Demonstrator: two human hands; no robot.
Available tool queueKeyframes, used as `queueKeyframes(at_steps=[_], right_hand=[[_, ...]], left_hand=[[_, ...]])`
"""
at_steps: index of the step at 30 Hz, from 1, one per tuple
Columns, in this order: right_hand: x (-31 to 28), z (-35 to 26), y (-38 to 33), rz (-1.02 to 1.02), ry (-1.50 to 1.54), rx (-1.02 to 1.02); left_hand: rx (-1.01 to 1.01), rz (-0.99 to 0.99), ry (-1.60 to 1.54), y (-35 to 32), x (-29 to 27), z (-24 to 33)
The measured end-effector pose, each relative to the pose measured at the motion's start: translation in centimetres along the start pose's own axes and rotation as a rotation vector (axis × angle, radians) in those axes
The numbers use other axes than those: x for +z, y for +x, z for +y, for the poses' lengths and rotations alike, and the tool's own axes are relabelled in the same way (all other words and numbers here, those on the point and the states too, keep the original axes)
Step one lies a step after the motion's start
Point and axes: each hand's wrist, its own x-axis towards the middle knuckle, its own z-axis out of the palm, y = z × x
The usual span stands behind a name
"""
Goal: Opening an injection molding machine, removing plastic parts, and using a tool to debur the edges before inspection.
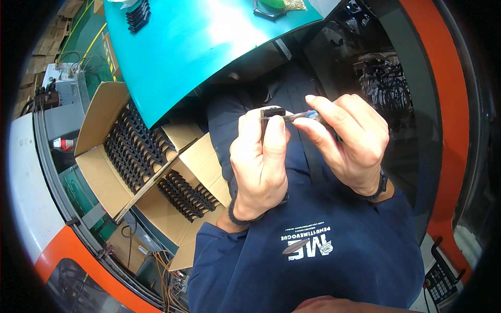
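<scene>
two open cardboard boxes are sitting to the person's left, below the edge of a teal table. the upper cardboard box is holding rows of black plastic parts packed on edge, filling most of it. the lower cardboard box, just beside it and sharing a flap line, is holding a shorter row of the same black parts, with bare cardboard showing around them. a small stack of black parts is lying on the table near its far edge.

the person is holding one small black part up in front of the chest, over a dark blue shirt. the left hand is gripping it, fingers and thumb closed around its lower end, so only the top is showing above the thumb; its long axis is running roughly up and down in the picture, top end pointing away from the person. the right hand is pinching a thin metal tool with a blue end between thumb and forefinger. the tool is lying nearly level, its tip pointing left and touching the black part's top.
</scene>
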Motion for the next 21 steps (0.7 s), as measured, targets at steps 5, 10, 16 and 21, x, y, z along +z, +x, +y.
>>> queueKeyframes(at_steps=[5, 10, 16, 21], right_hand=[[-0.1, -0.1, -0.2, -0.01, 0.011, 0.031], [0.1, 0.3, -0.2, 0.017, 0.05, 0.033], [0.0, 0.9, -0.6, 0.121, 0.068, 0.251], [0.5, 1.5, -1.5, 0.089, 0.079, 0.358]], left_hand=[[-0.023, 0.015, -0.036, -0.1, 0.2, -0.2], [-0.003, 0.01, -0.03, 0.1, 0.3, -0.2], [-0.065, 0.013, -0.077, 0.8, 0.1, -0.1], [-0.121, 0.081, -0.077, 1.5, -0.6, -1.0]])
